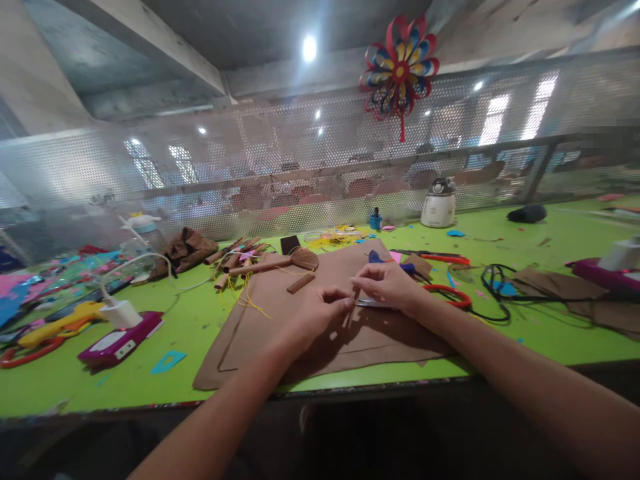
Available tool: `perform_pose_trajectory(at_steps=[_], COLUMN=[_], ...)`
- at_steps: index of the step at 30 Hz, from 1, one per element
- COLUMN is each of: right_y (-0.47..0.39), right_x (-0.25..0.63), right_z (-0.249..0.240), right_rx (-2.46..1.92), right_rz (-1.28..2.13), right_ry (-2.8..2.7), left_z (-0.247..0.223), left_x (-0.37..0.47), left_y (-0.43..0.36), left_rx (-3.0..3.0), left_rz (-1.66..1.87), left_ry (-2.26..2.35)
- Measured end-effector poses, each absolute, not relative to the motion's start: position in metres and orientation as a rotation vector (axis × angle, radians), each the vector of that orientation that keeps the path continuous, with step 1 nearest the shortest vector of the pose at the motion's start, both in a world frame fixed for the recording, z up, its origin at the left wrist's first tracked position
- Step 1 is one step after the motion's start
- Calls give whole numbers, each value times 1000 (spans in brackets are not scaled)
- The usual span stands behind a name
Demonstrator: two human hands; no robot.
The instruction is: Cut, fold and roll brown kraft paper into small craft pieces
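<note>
My left hand and my right hand meet over a large sheet of brown paper. Their fingertips pinch a small, narrow brown strip, which looks like paper and is partly hidden by the fingers. Beneath my right hand shows the edge of a silvery, thin object whose kind I cannot make out. Just behind that hand lies a dark blue-handled tool. Beyond my left hand, a pleated brown paper fan adjoins a rolled brown paper tube, with a small ridged brown piece nearby.
At left, a purple power strip holds a white plug; a yellow glue gun lies beside it. Red-handled scissors and a black cable are at right. A white bottle stands before the perforated metal screen.
</note>
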State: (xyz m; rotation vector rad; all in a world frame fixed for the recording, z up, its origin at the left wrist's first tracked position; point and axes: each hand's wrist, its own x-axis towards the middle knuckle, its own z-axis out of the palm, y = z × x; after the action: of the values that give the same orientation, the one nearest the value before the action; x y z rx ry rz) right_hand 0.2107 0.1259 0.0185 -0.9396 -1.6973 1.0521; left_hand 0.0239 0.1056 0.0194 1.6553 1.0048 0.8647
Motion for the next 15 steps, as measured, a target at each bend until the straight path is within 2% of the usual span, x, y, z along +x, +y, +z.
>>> perform_pose_trajectory(at_steps=[6,15], right_y=[115,104], right_x=[202,192], right_z=[22,12], right_rx=[-945,-885], right_rz=[1309,1333], right_ry=[-1581,-1853], left_z=[33,35], left_x=[25,28], left_y=[109,114], left_rx=[1379,1187], left_rz=[981,1081], left_ry=[953,863])
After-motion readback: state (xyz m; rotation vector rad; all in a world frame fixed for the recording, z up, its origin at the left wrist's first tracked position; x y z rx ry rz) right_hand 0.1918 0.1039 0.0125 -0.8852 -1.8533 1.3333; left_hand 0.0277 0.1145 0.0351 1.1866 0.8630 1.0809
